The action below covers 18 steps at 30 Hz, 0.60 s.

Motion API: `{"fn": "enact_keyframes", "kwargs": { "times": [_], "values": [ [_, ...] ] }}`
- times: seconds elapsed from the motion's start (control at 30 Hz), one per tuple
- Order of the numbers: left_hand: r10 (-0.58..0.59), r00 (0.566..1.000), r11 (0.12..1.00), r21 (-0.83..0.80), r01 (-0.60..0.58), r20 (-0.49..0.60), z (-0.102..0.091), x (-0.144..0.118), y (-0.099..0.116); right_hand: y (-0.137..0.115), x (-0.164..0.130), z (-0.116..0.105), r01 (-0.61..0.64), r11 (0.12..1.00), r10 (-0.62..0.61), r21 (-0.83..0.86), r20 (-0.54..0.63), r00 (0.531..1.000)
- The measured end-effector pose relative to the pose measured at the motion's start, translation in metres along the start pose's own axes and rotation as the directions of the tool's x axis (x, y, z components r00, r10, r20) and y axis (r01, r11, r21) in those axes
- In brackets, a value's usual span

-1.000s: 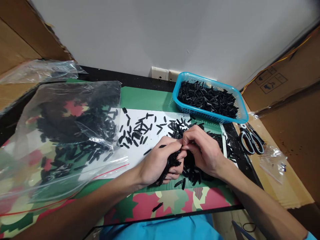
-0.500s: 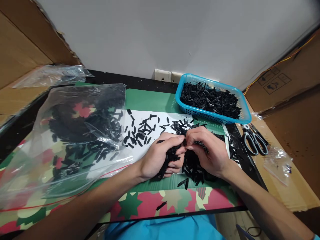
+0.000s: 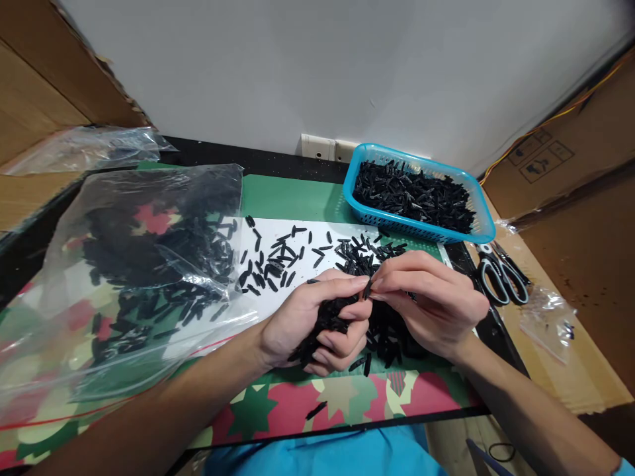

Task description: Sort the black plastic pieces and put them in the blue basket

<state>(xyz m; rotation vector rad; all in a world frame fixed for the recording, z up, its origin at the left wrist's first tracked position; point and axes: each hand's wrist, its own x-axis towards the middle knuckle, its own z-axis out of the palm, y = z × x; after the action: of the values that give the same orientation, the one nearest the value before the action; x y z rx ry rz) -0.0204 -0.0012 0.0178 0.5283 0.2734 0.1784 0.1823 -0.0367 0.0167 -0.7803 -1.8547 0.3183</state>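
My left hand is closed round a bunch of small black strips, its thumb and forefinger pinching one black strip at the top. Against that strip press the fingertips of my right hand, which is also pinching; the two hands meet there. Beneath and beyond them lies a pile of loose black strips. More black strips are scattered over the white sheet. What the strips are made of I cannot make out.
A blue plastic basket full of black strips stands at the back right. On the left lies a large clear zip bag with strips in it. Black-handled scissors and a small clear bag rest at the right.
My right hand has turned, its fingers now straighter and pointing left at the strip. My left fingers have curled more visibly round the bunch. The view has shifted slightly.
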Motion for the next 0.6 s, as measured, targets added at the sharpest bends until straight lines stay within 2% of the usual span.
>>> {"fn": "enact_keyframes", "kwargs": {
  "times": [0.3, 0.5, 0.6],
  "values": [
    [-0.022, 0.988, 0.998, 0.056, 0.031, -0.154, 0.002, 0.003, -0.006, 0.003, -0.006, 0.002, 0.063, 0.99, -0.065, -0.13, -0.014, 0.998],
    [0.033, 0.936, 0.996, 0.087, -0.003, -0.35, 0.008, 0.007, -0.01, 0.005, -0.007, 0.005, 0.074, 0.971, -0.061, -0.227, 0.064, 0.996],
    [0.029, 0.923, 0.997, 0.073, -0.001, -0.384, 0.011, 0.008, -0.011, 0.005, -0.007, 0.004, 0.066, 0.971, -0.047, -0.228, 0.088, 0.995]
  ]
}}
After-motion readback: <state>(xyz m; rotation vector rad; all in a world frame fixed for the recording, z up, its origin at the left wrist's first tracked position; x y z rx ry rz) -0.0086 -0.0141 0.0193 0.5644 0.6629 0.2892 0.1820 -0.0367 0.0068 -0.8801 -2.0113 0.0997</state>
